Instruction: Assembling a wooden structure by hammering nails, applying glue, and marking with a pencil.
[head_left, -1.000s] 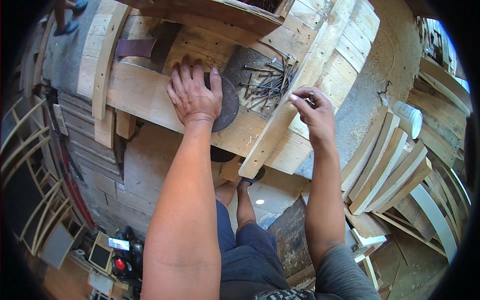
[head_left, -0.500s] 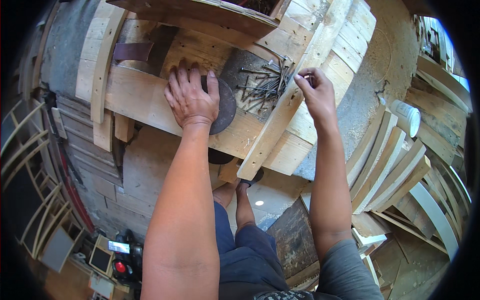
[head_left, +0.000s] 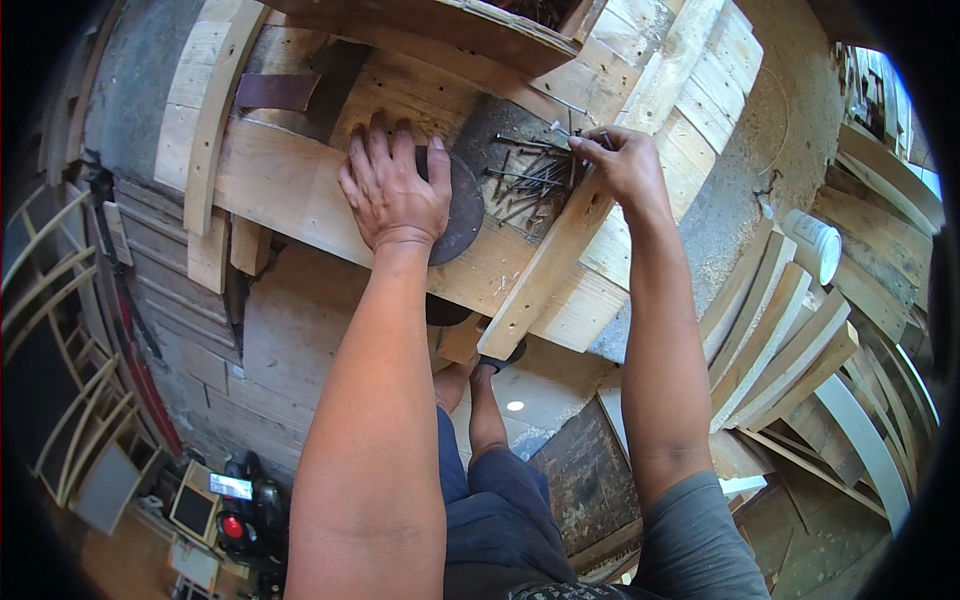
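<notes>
My left hand [head_left: 400,195] lies flat with its fingers slightly spread, palm down on the wooden bench top [head_left: 280,185] and the edge of a dark round disc [head_left: 462,215]. At the right of the disc is a loose pile of long dark nails [head_left: 535,180]. My right hand [head_left: 622,165] reaches over a pale wooden batten [head_left: 565,240], thumb and forefinger pinched together at the pile's right edge. What the pinch holds, if anything, is hidden. A small whitish piece [head_left: 558,128] lies by those fingertips.
Beyond the nails stands a brown wooden box [head_left: 440,30]. A dark reddish strip [head_left: 277,91] and a curved batten [head_left: 212,120] lie at the bench's left. To the right, several curved boards [head_left: 790,340] lean near a white bucket [head_left: 812,245].
My right hand has moved left and closer to the nails, its fingertips now at the pile's edge. My left hand stays on the disc. The view has shifted slightly.
</notes>
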